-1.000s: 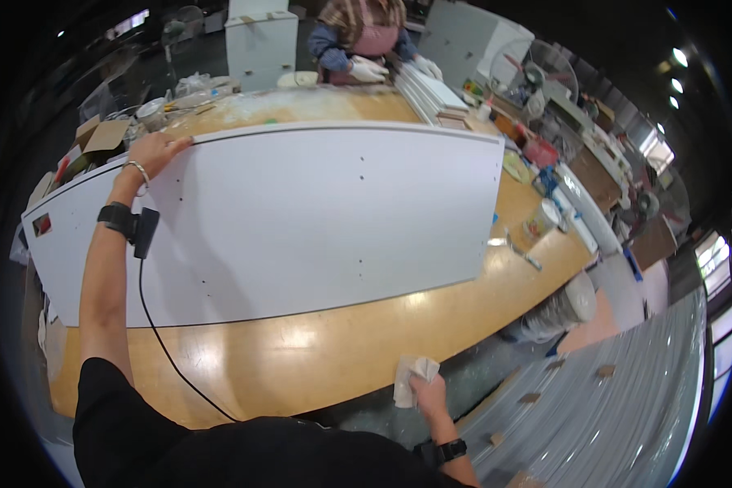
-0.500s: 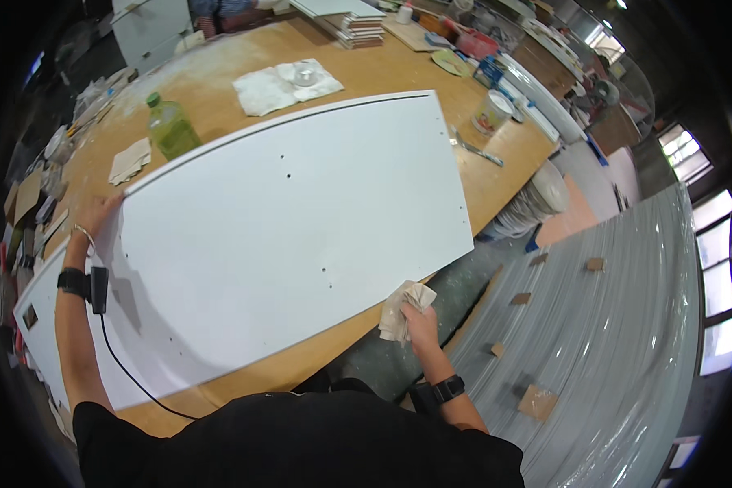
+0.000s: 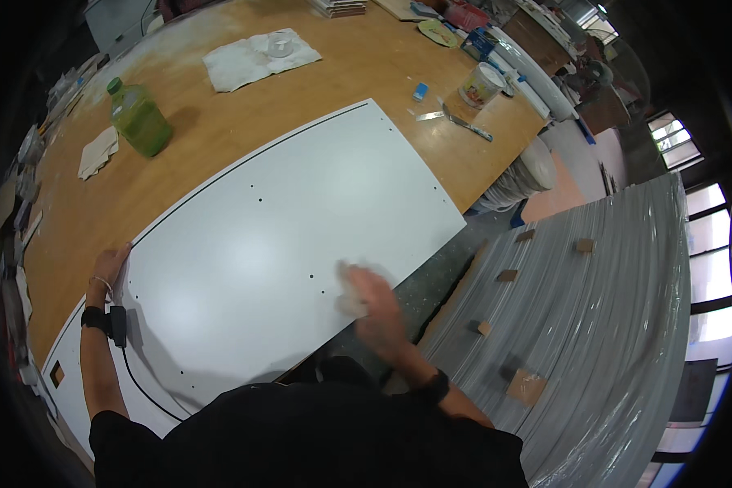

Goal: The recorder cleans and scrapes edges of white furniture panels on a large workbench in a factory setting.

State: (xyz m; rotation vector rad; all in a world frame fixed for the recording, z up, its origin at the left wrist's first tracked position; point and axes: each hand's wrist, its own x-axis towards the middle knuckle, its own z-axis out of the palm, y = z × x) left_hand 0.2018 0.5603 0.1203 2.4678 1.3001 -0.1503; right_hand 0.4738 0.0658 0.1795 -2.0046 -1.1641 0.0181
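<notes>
A large white panel [image 3: 301, 220] with small drilled holes and a dark groove along its far edge lies on the table before me. My left hand [image 3: 110, 264] is closed on its far left edge. Part of another white panel [image 3: 71, 350], with a square cutout, shows beyond my left forearm. Over the near right part of the large panel is my right hand [image 3: 376, 305], smeared by motion. A pale blurred patch at its fingers looks like the beige cloth [image 3: 351, 304], seen in that hand half a second ago. Whether it touches the panel cannot be told.
On the wooden table [image 3: 220, 122] stand a green bottle [image 3: 140, 118] and a tub [image 3: 481, 85]. A folded cloth [image 3: 98, 153], a white sheet [image 3: 244, 63], a blue block [image 3: 420, 91] and a putty knife [image 3: 469, 128] lie there too. A plastic-wrapped stack [image 3: 577, 317] stands right.
The large panel has shifted toward me, uncovering the blue block and the putty knife's blade. My right hand has swung from beside the near edge to over the panel. The view has tilted nearer.
</notes>
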